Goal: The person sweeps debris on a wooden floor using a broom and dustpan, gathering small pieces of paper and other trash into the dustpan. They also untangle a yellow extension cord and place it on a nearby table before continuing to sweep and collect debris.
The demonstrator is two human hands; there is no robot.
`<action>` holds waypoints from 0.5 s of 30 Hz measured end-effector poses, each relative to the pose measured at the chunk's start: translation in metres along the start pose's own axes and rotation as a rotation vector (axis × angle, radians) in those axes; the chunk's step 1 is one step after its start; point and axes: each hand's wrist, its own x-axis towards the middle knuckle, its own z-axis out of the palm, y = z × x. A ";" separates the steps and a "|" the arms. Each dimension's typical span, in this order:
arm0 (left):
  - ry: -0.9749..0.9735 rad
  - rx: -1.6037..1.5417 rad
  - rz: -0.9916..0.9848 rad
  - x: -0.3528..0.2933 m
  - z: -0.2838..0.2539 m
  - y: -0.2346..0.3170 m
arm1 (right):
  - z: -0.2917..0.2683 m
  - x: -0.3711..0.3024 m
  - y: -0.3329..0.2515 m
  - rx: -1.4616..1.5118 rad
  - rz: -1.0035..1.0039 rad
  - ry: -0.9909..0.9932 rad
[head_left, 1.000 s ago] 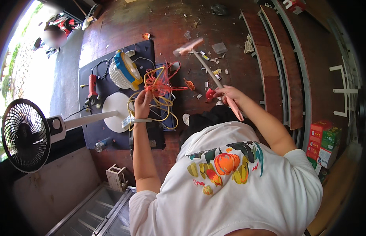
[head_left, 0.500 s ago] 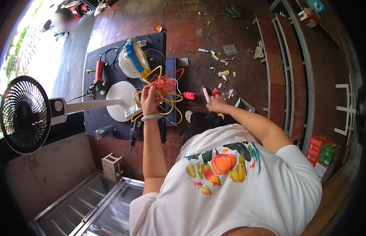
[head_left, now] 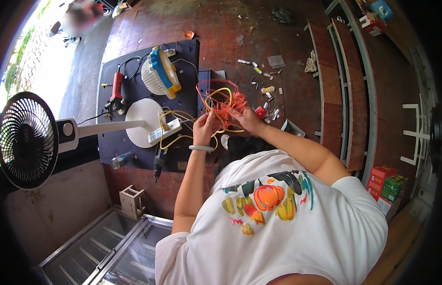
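Note:
A tangled bundle of red, orange and yellow wires (head_left: 222, 100) hangs above the reddish floor. My left hand (head_left: 204, 127) grips the yellow strands at the bundle's lower left; a pale bangle sits on that wrist. My right hand (head_left: 247, 118) pinches the red and orange strands at the lower right. Both hands are close together. Yellow wire trails down to a white power strip (head_left: 165, 131) on the dark mat (head_left: 111, 142).
A white standing fan (head_left: 27, 134) lies across the mat, its round base (head_left: 144, 118) beside the strip. A blue, yellow and white motor housing (head_left: 159, 72), a red-handled tool (head_left: 116, 86) and small scattered parts (head_left: 264, 88) lie around. Wooden planks (head_left: 325, 95) are at right, glass panels (head_left: 102, 256) lower left.
My right hand has moved left from the floor parts to join the left hand on the wire bundle. The view has shifted so that the mat and fan sit lower.

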 end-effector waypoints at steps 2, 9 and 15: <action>0.065 -0.044 0.018 0.000 0.000 -0.005 | 0.002 -0.004 -0.007 0.106 -0.039 0.102; 0.216 0.128 0.272 0.011 -0.002 -0.035 | 0.008 -0.003 -0.011 0.149 0.026 -0.051; 0.179 1.036 0.853 -0.014 0.036 0.015 | 0.002 -0.002 -0.003 0.071 0.079 -0.039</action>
